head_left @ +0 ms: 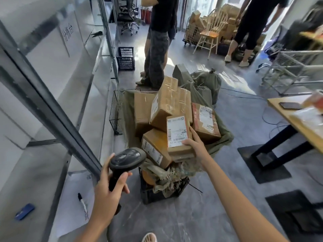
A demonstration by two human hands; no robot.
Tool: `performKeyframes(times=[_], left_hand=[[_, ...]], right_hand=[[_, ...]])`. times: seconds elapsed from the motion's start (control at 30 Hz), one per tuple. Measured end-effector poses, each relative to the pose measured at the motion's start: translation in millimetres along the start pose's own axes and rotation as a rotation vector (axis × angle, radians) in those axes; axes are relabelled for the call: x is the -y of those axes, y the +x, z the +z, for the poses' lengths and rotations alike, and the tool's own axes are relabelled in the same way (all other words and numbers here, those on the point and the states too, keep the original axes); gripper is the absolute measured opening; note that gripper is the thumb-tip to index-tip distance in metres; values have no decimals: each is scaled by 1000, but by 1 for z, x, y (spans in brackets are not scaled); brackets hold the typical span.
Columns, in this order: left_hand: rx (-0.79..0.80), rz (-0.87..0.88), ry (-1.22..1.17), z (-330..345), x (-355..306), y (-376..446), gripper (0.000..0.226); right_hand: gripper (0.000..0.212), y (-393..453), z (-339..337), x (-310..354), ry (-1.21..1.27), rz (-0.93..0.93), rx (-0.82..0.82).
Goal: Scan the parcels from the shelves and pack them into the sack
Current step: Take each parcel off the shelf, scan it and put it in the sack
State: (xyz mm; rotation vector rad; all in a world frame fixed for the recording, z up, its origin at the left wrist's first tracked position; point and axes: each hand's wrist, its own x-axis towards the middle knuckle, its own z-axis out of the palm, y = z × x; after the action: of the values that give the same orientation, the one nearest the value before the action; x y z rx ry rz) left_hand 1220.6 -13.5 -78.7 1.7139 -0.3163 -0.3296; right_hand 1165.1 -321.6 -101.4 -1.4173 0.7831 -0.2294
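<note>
My left hand [109, 186] grips the handle of a dark barcode scanner [127, 158], whose head points toward the parcels. My right hand [194, 143] holds a small cardboard parcel [178, 135] with a white label, thumb on the label's lower edge and fingers along its right side. It sits on top of several brown cardboard parcels [166, 105] heaped in an open olive-green sack [223, 135]. The sack lies over a black crate [157, 193] on the floor.
A metal shelf frame [52, 109] runs along the left, with a marker [82, 201] and a blue object [24, 211] on its lower board. Two people [157, 41] stand beyond the sack. A wooden table [300, 123] is at the right; tied green sacks [206, 79] behind.
</note>
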Motion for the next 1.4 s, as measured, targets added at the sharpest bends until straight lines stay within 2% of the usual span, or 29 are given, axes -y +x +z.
performKeyframes(times=[0.2,0.37,0.5,0.77,0.87,0.97,1.03,1.17,1.3,1.4], left_hand=[[49,-57,-36,-3,12,29,63],[72,-103,-59,-2,18,38,68],[88,-126,-92,3,23,41,67],[85,-128,-80,10,24,40,69],[67,-140,-102,13,23,39,67],[55,-136,-114,18,22,35,59],[41,-134,-112,23,20,29,58],[-18,-130,-107,37,17,11,53],[-122,-126,-96,56,13,-14,53],[-208,-143,-124,72,13,-40,61]], right_hand=[[92,24,-6,12,-62,106,83],[89,40,-17,10,-258,99,43],[76,47,-16,2,-278,59,36],[66,48,-18,-4,-200,49,-23],[68,46,-23,-14,-70,36,-78],[49,43,-30,-20,126,91,-95],[43,41,-35,-19,5,51,-115],[47,46,-40,-33,-461,-187,-345],[45,45,-36,-37,-616,-225,-362],[44,42,-41,-37,-689,-327,-348]])
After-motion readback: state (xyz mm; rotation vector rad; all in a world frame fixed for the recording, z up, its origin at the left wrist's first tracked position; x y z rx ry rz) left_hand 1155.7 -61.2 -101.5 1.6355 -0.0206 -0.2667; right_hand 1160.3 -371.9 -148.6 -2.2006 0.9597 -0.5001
